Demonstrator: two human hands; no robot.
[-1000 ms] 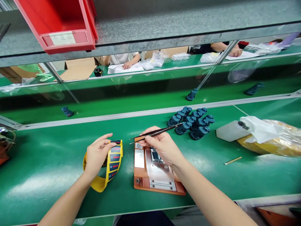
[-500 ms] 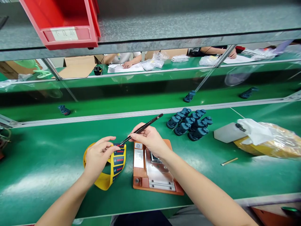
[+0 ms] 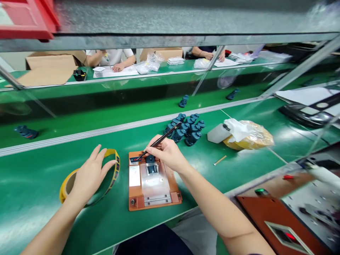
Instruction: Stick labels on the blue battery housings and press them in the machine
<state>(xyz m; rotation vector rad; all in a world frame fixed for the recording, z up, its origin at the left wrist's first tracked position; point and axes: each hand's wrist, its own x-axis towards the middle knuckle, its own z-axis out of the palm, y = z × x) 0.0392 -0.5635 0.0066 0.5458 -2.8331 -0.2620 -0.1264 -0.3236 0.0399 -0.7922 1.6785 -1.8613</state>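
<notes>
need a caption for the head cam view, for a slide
Right hand holds slim black tweezers to an orange-brown metal-plated fixture, left hand on a yellow label roll

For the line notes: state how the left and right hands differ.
The left hand is open, fingers spread, resting on the yellow label roll; the right hand pinches black tweezers. The left sits beside the orange-brown fixture; the right is over it. Both are bare.

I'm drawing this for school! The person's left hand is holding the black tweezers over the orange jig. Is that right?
Not quite: the head view shows the black tweezers in the right hand, not the left. They are over the orange jig, as you said. The left hand is at the yellow roll of labels.
</notes>
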